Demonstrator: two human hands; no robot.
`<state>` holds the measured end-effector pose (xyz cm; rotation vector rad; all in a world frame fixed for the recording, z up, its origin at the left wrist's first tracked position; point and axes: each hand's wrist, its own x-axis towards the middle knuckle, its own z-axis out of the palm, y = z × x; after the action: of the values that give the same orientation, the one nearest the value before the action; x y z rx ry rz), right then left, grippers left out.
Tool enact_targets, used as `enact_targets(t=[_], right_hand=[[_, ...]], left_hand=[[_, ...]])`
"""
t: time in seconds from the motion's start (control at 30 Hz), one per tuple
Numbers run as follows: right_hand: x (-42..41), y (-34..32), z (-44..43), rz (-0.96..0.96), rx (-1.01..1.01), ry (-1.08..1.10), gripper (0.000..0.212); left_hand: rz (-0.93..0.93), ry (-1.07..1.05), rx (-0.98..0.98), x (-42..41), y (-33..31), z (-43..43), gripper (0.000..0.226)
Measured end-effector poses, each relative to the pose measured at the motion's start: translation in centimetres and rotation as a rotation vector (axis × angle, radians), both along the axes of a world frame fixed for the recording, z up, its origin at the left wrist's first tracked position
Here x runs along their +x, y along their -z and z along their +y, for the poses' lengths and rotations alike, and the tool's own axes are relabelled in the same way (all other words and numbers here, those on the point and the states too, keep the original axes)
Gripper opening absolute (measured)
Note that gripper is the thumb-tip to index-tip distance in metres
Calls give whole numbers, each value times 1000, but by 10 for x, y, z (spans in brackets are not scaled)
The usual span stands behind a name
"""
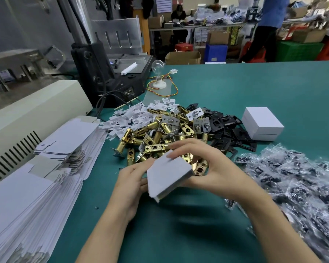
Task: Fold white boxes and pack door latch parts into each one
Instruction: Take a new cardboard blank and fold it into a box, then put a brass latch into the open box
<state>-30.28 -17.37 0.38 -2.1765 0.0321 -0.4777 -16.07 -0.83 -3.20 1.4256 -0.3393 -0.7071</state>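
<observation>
Folding white box (167,176), held just in front of latch pile (160,133) | L hand (131,179) grips its side, R hand (205,164) pinches corner nearest pile | tip: prob. square walls, press flaps flush b4 loading parts

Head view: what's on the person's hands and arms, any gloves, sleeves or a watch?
No gloves: the left hand and right hand are bare. The left forearm and right forearm are uncovered to the frame's edge; no sleeve, watch, bracelet or ring shows.
</observation>
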Motion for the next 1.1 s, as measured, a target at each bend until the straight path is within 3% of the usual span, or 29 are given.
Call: enact_targets(t=[0.07,0.17,0.27,0.3,0.4,0.53,0.63,0.7,0.77,0.87,1.1], right_hand=[[3,1,1,-43,34,47,36],[3,4,-3,-50,166,117,28],[3,7,-6,-41,134,166,33],[3,8,-6,-33,122,175,36],[1,8,-7,30,124,157,39],[-4,5,-13,-52,235,150,51],[-1,1,-18,-76,247,263,39],[12,-6,-22,-9,130,295,25],[33,-22,-26,67,-114,253,15],[72,-49,-26,197,-501,74,28],[141,-45,-13,359,-887,-183,51]], left_hand=[[-85,-35,24,-2,2,-1,42],[-487,-158,60,-1,7,0,50],[-584,23,-235,-5,7,2,42],[-602,97,-244,-6,8,3,46],[-757,161,-82,-10,11,2,28],[-684,275,1,-8,15,1,30],[-595,384,-29,-9,15,1,30],[-548,424,-54,-10,14,0,29],[-543,441,-54,-10,14,0,28],[-578,459,-46,-10,14,0,21],[-673,396,-30,-7,11,6,24]])
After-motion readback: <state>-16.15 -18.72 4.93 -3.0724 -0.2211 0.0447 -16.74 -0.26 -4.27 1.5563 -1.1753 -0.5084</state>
